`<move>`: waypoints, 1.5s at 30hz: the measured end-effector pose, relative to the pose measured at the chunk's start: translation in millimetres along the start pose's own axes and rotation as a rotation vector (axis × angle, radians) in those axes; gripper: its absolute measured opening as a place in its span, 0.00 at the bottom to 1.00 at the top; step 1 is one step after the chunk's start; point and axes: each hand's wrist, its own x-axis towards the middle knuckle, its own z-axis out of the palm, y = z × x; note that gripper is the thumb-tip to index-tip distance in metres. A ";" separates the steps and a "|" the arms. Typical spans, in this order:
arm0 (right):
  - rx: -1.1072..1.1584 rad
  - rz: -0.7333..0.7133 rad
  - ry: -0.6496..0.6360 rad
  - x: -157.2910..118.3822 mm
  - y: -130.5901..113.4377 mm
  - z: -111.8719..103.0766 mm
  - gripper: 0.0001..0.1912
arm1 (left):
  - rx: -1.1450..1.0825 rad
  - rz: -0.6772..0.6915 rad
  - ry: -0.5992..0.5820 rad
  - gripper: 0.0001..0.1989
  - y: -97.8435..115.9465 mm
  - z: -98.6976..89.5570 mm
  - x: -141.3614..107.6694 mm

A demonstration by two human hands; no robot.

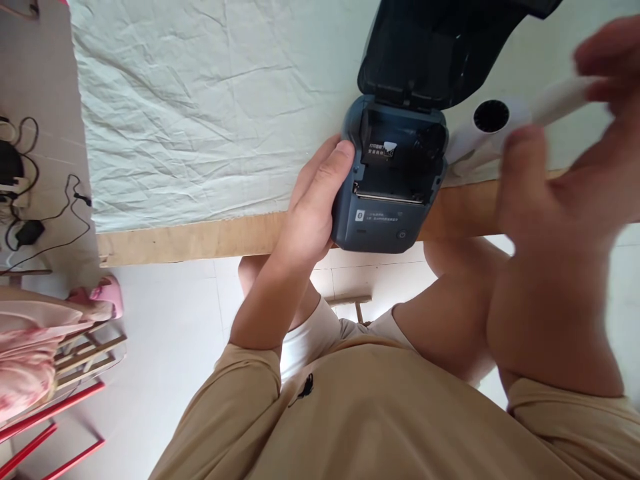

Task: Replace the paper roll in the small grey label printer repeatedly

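A dark blue label printer [383,230] is tilted at the table's front edge, its black lid [425,53] raised and its inner compartment exposed. Wrapped round the printer's left side is my left hand [313,200], the thumb on its upper edge. At the right, my right hand [565,167] is blurred by motion, with thumb and fingers apart and nothing visible between them. A white cylindrical object with a black round end [491,117] lies just left of that hand. Behind it, a blurred white tube-like shape [560,101] reaches toward the fingers.
A pale green cloth [210,113] covers the wooden-edged table [195,240]. Black cables and an adapter [30,233] lie at the far left. Below them, a person in pink clothing [25,353] sits near red bars [55,413]. My legs are under the table edge.
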 end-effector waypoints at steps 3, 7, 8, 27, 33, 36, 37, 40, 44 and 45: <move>-0.157 -0.230 -0.095 4.2 -6.1 16.6 0.32 | 0.048 -0.020 -0.030 0.31 3.2 -2.4 1.0; -0.199 -0.043 -0.114 6.1 -6.5 26.5 0.27 | -0.005 -0.093 -0.079 0.33 4.0 -8.8 5.2; -0.200 -0.016 -0.130 6.1 -7.4 26.2 0.26 | -0.035 -0.092 -0.072 0.34 3.3 -9.0 5.0; -0.146 -0.055 -0.153 3.1 -5.3 21.8 0.30 | 0.024 0.006 0.013 0.29 5.1 5.6 -5.1; -0.153 -0.062 -0.138 2.1 -3.2 22.3 0.21 | 0.033 0.033 0.078 0.31 -2.8 14.4 -5.1; -0.032 0.004 -0.098 0.1 -4.8 22.3 0.22 | 0.032 0.054 0.069 0.31 -1.9 11.4 -2.3; 0.020 0.012 -0.065 -0.4 -6.1 22.4 0.21 | 0.038 0.049 0.049 0.31 -1.9 9.1 -0.7; 0.073 0.026 -0.018 -0.8 -9.9 22.5 0.18 | 0.062 0.007 -0.020 0.31 -2.6 2.8 3.1; 0.041 0.042 -0.038 1.8 -11.8 22.3 0.16 | -0.008 0.009 -0.003 0.33 -3.3 -1.7 3.6; 0.043 0.027 -0.031 2.8 -11.8 22.3 0.16 | -0.022 0.009 -0.018 0.32 -3.0 -3.2 3.7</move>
